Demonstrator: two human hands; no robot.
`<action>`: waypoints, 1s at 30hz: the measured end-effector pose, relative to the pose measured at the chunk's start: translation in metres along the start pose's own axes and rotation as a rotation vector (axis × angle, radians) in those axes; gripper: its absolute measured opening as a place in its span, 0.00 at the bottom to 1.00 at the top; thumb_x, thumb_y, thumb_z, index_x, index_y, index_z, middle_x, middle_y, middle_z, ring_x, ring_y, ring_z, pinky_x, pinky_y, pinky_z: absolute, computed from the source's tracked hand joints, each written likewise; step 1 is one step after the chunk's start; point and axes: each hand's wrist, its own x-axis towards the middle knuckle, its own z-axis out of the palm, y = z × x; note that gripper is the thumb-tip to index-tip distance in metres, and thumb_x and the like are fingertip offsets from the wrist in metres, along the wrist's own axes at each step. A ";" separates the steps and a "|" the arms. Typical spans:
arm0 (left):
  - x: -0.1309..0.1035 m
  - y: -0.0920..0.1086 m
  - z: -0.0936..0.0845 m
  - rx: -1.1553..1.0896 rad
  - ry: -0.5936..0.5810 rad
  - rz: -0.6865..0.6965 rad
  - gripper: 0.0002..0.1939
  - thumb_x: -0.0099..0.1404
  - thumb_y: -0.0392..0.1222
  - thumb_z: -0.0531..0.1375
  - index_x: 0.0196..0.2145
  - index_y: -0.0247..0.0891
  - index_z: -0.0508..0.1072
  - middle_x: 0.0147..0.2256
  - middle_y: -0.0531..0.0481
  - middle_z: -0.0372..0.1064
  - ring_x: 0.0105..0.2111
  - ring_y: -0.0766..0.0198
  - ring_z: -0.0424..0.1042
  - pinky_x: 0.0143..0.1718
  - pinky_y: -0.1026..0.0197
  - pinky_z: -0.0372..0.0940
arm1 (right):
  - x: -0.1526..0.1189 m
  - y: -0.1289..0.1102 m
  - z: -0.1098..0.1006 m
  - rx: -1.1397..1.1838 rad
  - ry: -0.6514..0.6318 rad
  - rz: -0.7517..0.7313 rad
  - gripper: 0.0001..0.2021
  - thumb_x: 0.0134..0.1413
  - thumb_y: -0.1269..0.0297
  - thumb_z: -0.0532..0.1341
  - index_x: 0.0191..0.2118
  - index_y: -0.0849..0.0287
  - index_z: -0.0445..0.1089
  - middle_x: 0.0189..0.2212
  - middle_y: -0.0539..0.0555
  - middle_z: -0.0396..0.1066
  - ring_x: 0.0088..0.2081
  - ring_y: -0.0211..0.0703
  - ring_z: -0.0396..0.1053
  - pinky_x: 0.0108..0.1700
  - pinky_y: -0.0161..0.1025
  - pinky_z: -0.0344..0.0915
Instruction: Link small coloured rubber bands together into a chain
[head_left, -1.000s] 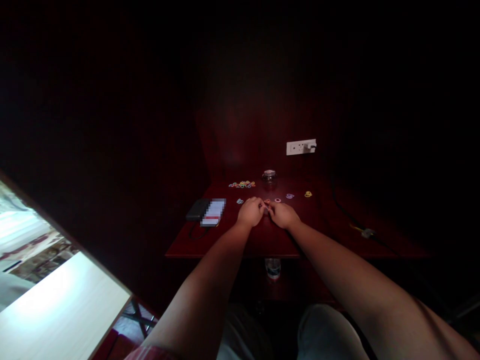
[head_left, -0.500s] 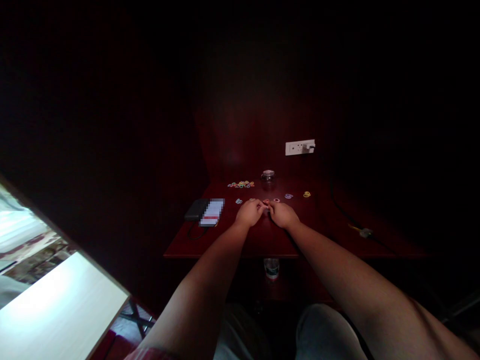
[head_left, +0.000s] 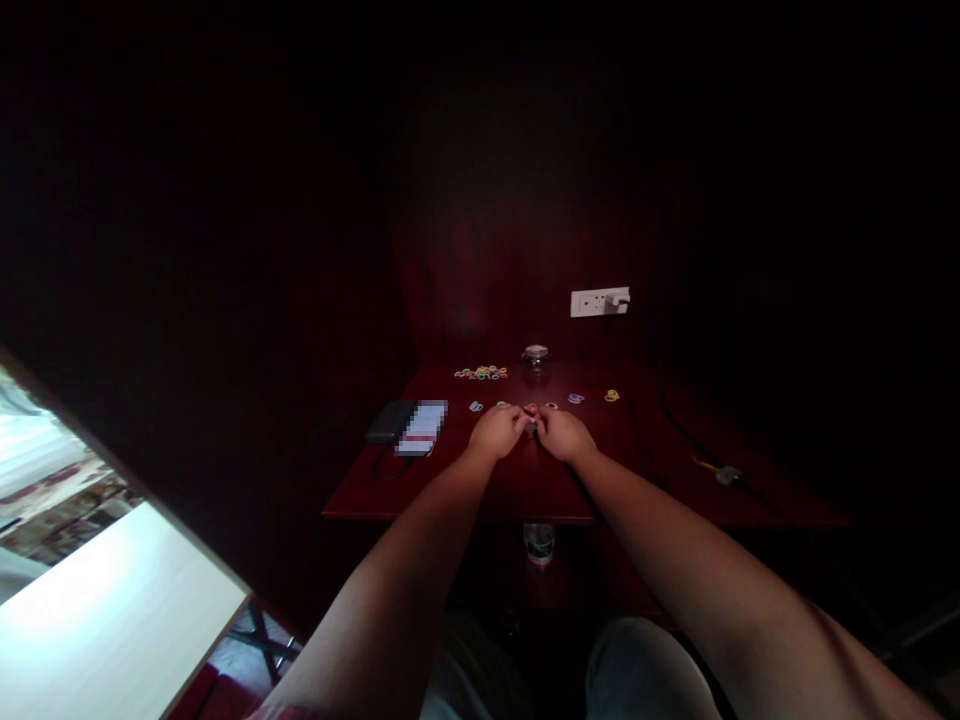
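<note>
My left hand (head_left: 498,432) and my right hand (head_left: 565,436) meet over the dark red table, fingertips pinched close together. Something small and pale pinkish shows between them, too small to make out. Just beyond the fingertips lies a little orange-red cluster of rings (head_left: 532,408). Pale blue rings (head_left: 476,406) lie to the left. A pink ring (head_left: 552,406) is partly covered by my right hand, and a greenish one (head_left: 502,405) peeks out behind my left. Farther right are purple rings (head_left: 575,398) and yellow rings (head_left: 612,396). They look like small hair ties.
A mixed pile of coloured rings (head_left: 482,373) lies at the back left, beside a clear lidded jar (head_left: 535,360). On the left are a black case (head_left: 391,421) and a blurred-out phone (head_left: 422,428). A cable with a connector (head_left: 727,476) lies right. Below stands a plastic bottle (head_left: 539,546).
The view has tilted slightly, so the table sits a little lower in it. Both hands stay together at the same spot, with only slight finger movement.
</note>
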 end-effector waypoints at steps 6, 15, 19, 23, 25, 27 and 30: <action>0.001 0.001 -0.001 0.022 -0.031 -0.005 0.15 0.66 0.45 0.50 0.36 0.38 0.74 0.36 0.46 0.71 0.38 0.61 0.68 0.43 0.61 0.61 | 0.000 -0.002 0.000 0.013 0.011 0.018 0.17 0.61 0.60 0.47 0.50 0.54 0.65 0.43 0.57 0.72 0.42 0.46 0.70 0.41 0.36 0.61; 0.001 0.000 -0.001 0.012 -0.017 0.016 0.13 0.65 0.44 0.51 0.34 0.38 0.74 0.35 0.46 0.71 0.37 0.61 0.68 0.42 0.61 0.61 | 0.000 0.001 0.004 0.041 0.056 -0.015 0.15 0.61 0.59 0.48 0.48 0.55 0.65 0.41 0.56 0.73 0.39 0.43 0.70 0.38 0.34 0.59; 0.001 0.001 -0.002 -0.013 -0.025 0.005 0.12 0.64 0.43 0.52 0.34 0.38 0.74 0.35 0.47 0.72 0.37 0.63 0.69 0.42 0.62 0.62 | -0.001 0.002 0.004 0.055 0.058 -0.022 0.11 0.58 0.62 0.51 0.44 0.56 0.66 0.39 0.55 0.73 0.37 0.42 0.70 0.36 0.33 0.58; 0.001 0.001 -0.003 -0.030 -0.011 0.014 0.11 0.63 0.42 0.53 0.34 0.38 0.74 0.35 0.48 0.72 0.36 0.63 0.69 0.41 0.62 0.62 | -0.001 0.002 0.003 0.075 0.062 -0.027 0.10 0.56 0.61 0.54 0.41 0.57 0.67 0.36 0.54 0.73 0.34 0.41 0.69 0.34 0.33 0.57; 0.000 0.001 -0.002 -0.032 -0.006 0.019 0.10 0.63 0.42 0.53 0.33 0.38 0.74 0.35 0.48 0.72 0.36 0.63 0.68 0.42 0.62 0.61 | -0.001 0.002 0.003 0.083 0.071 -0.028 0.11 0.56 0.61 0.54 0.42 0.57 0.67 0.36 0.54 0.73 0.35 0.41 0.69 0.34 0.33 0.57; 0.000 0.001 -0.002 -0.036 -0.005 0.021 0.10 0.63 0.42 0.53 0.33 0.38 0.74 0.34 0.48 0.72 0.36 0.63 0.68 0.42 0.62 0.61 | -0.002 0.002 0.002 0.085 0.072 -0.028 0.12 0.57 0.60 0.53 0.43 0.57 0.67 0.36 0.55 0.73 0.36 0.41 0.69 0.35 0.33 0.58; 0.000 0.001 -0.002 -0.049 0.002 0.028 0.11 0.63 0.43 0.53 0.33 0.38 0.74 0.34 0.48 0.72 0.35 0.63 0.68 0.41 0.62 0.61 | -0.001 0.002 0.002 0.082 0.059 -0.024 0.12 0.58 0.61 0.52 0.44 0.56 0.67 0.38 0.55 0.73 0.38 0.42 0.70 0.37 0.34 0.58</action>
